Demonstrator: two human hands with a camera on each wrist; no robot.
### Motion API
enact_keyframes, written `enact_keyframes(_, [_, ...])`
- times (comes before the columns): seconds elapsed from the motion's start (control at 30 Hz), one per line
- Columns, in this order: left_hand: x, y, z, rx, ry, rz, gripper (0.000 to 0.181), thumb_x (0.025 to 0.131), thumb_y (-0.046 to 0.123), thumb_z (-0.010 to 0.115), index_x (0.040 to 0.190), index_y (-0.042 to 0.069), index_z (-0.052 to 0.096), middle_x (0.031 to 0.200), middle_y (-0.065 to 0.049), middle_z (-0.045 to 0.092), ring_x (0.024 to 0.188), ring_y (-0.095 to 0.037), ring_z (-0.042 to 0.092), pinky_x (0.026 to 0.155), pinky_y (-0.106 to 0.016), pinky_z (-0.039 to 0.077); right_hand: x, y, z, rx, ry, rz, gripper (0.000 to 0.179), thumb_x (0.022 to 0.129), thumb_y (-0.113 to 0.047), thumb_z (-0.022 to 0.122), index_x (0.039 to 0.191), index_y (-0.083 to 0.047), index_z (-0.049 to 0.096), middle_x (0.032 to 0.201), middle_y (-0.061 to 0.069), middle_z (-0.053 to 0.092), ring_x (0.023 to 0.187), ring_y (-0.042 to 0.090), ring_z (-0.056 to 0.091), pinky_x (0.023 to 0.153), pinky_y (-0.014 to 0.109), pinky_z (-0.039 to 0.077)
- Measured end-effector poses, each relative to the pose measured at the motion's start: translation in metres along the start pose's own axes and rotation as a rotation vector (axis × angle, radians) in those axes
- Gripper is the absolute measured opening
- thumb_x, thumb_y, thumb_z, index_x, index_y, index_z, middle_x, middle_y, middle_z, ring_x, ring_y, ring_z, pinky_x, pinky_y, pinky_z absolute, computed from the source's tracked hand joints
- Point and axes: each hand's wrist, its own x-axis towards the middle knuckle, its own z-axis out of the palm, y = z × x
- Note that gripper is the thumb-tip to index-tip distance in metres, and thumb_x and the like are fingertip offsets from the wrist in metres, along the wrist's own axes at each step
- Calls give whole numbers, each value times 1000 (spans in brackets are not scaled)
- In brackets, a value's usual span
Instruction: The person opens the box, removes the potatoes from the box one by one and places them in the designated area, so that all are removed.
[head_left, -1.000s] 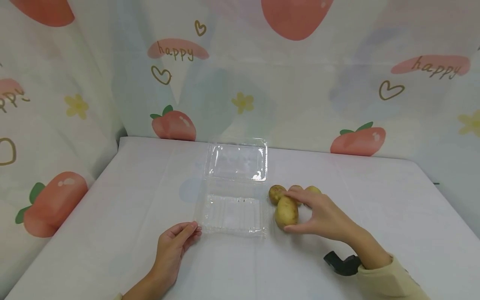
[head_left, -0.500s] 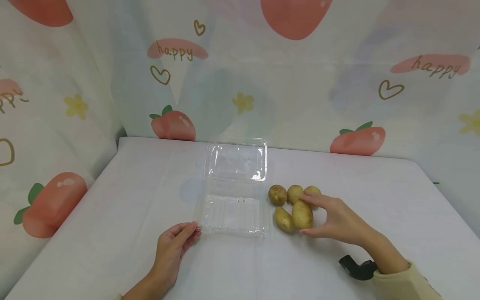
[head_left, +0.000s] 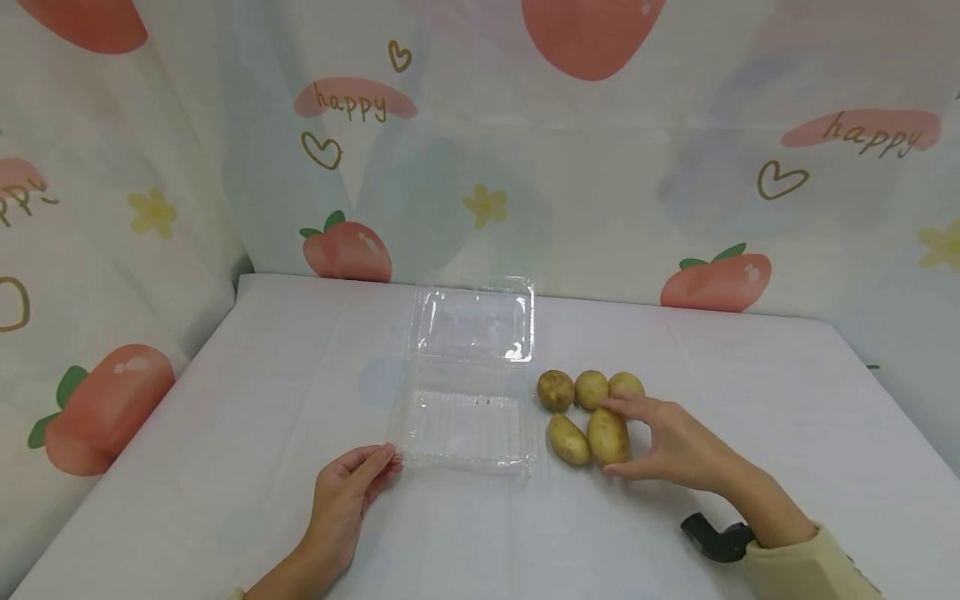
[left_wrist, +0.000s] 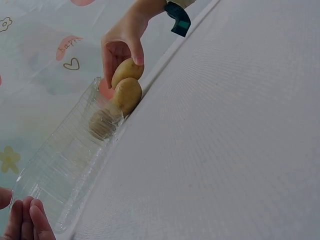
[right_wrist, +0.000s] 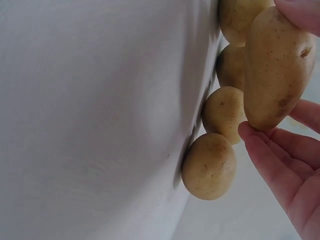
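Observation:
My right hand [head_left: 678,442] holds an oblong potato [head_left: 608,436] between thumb and fingertips at its two ends. In the right wrist view, the gripped potato [right_wrist: 277,70] fills the upper right. Left of it lies another oblong potato [head_left: 569,440], close beside it. Behind stand three rounder potatoes in a row, a darker one [head_left: 556,391], a middle one [head_left: 592,389] and a right one [head_left: 626,386]. My left hand [head_left: 351,492] pinches the near left corner of a clear plastic clamshell box [head_left: 468,467]. Its lid [head_left: 474,325] is folded back, away from me.
The white-covered table [head_left: 300,358] meets a printed cloth backdrop [head_left: 585,183] at the back and left. A black curved piece [head_left: 716,537] is at the right wrist, by the sleeve [head_left: 810,567].
My right hand has moved a little to the right, with a potato in its grasp throughout. The front left potato and the back row now show more fully. The left hand and box are still.

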Motion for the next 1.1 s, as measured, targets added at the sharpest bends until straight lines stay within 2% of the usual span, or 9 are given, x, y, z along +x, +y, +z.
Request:
enact_keyframes(0.23, [0,0,0,0,4,-5,25,84,7,66,98,-13,58,87,-12,65,81,-19,63,78,-28,52,-1,4,2,18,-39,33,67,63,-33,85,115,1,60,117,22,57,107,34,55,86,50,46])
enact_keyframes(0.57, [1,-1,0,0,2,1,24,84,7,66,96,-12,59,87,-12,65,81,-19,63,79,-28,52,-1,5,4,-4,-68,42,68,63,-36,84,116,0,60,114,12,61,102,26,57,82,44,49])
enact_keyframes(0.8, [1,0,0,-6,8,-3,23,84,7,66,95,-11,60,87,-13,65,81,-19,64,78,-29,52,0,4,5,10,-118,80,68,64,-34,83,117,1,59,117,19,58,105,32,55,85,48,47])
enact_keyframes(1.1, [1,0,0,2,13,-12,26,84,8,67,98,-12,59,87,-12,65,81,-19,64,79,-28,52,-1,3,6,24,-148,101,69,66,-37,82,118,1,59,118,22,56,106,35,54,86,49,46])
